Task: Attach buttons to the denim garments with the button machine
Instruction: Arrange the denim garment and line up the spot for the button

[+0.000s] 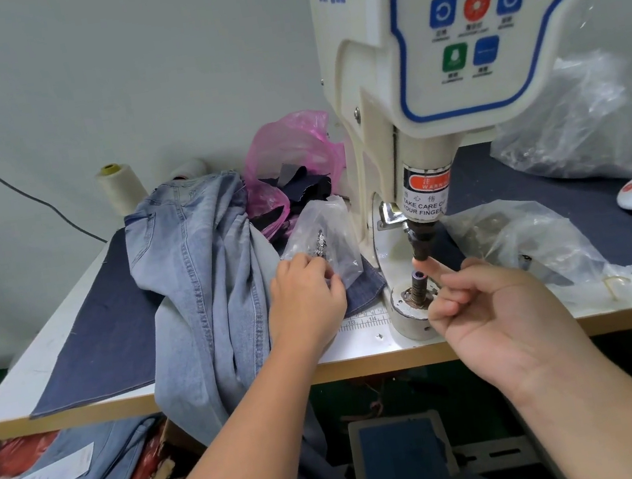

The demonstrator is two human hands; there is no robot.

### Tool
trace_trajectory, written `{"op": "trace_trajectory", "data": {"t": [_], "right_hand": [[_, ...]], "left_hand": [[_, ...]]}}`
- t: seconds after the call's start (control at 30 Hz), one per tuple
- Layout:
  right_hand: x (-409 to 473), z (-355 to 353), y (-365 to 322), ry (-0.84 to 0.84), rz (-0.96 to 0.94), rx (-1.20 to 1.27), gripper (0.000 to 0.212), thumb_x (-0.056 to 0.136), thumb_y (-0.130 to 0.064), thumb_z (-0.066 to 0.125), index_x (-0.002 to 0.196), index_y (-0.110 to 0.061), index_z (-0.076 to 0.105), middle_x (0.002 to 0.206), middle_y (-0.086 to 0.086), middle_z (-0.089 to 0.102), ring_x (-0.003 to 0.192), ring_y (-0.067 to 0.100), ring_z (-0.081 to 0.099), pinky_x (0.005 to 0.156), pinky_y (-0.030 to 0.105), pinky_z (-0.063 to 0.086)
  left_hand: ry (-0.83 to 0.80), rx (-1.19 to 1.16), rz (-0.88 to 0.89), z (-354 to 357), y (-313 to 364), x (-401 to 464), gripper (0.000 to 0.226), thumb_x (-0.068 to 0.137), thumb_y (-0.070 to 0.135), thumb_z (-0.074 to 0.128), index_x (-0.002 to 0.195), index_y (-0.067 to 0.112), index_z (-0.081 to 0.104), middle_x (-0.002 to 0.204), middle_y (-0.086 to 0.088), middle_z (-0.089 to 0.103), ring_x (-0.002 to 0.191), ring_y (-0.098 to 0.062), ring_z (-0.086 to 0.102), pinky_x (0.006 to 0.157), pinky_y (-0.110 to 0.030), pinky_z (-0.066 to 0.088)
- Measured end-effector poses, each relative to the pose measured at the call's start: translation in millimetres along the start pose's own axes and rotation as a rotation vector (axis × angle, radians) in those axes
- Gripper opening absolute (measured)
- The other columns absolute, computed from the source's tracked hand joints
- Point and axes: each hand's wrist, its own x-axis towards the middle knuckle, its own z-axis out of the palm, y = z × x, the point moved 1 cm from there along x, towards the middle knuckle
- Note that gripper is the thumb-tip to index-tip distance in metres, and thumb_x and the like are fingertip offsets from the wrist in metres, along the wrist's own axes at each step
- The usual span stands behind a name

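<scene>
Denim jeans, pale blue, lie heaped on the left of the surface and hang over its near edge. My left hand curls its grip onto a clear bag of buttons just right of the jeans. My right hand is near the button machine, palm up, forefinger raised to the punch tip, the other fingers loosely curled and holding nothing that I can see.
</scene>
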Motion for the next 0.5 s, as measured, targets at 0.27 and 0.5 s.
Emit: {"op": "trace_trajectory", "data": {"t": [0.27, 0.5], "right_hand": [[-1.8, -2.4, -0.8, -0.061, -0.047, -0.064, 0.037, 0.083, 0.018, 0.046, 0.064, -0.013, 0.054, 0.104, 0.026, 0.072, 0.041, 0.008, 0.04, 0.04, 0.018, 0.039], [-8.5, -9.5, -4.5, -0.089, -0.094, -0.23, 0.05, 0.08, 0.02, 0.048, 0.048, -0.017, 0.06, 0.101, 0.017, 0.075, 0.039, 0.007, 0.041, 0.04, 0.017, 0.041]], "left_hand": [[0.011, -0.007, 0.007, -0.2, 0.7, -0.4, 0.013, 0.095, 0.029, 0.052, 0.091, 0.019, 0.058, 0.105, 0.006, 0.053, 0.099, -0.011, 0.034, 0.089, -0.033, 0.04], [-0.036, 0.044, 0.022, -5.0, 5.0, -1.1, 0.019, 0.098, 0.028, 0.049, 0.101, 0.015, 0.063, 0.111, 0.002, 0.055, 0.108, -0.017, 0.041, 0.096, -0.034, 0.039]]}}
